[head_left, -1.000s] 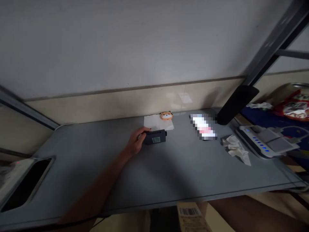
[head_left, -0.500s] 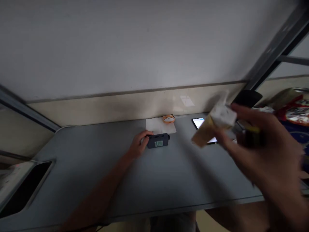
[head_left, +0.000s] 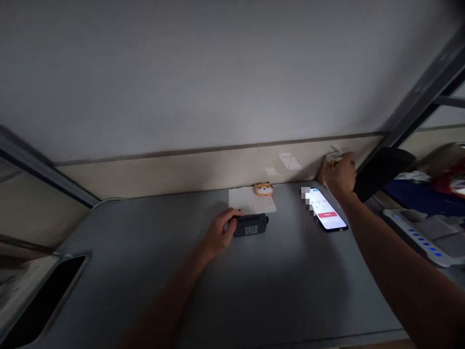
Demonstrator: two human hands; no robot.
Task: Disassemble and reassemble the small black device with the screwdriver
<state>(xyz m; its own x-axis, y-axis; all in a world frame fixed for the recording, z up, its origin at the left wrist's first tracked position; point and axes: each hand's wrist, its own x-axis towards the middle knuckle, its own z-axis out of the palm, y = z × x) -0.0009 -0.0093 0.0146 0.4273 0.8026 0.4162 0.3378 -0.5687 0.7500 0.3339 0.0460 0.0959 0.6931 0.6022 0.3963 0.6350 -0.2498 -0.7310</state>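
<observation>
My left hand is closed on the left end of a small dark box-shaped device with slots along its top and a pale green label on its front. The device rests on the grey table. At the back right, my right hand grips the top of a tan tissue pack standing by the wall, a white tissue poking up from it. My fingers and palm hide most of the pack. A lit phone lies in front of it.
Some white paper and an orange-and-white animal-faced item sit against the wall. A black object leans at the right, near a white power strip with blue lights. At the left lies a dark-screened tablet.
My right hand has carried the tissue pack away from me, from above the table's right side to the wall at the back right. My left hand stays on the device. The view has shifted slightly.
</observation>
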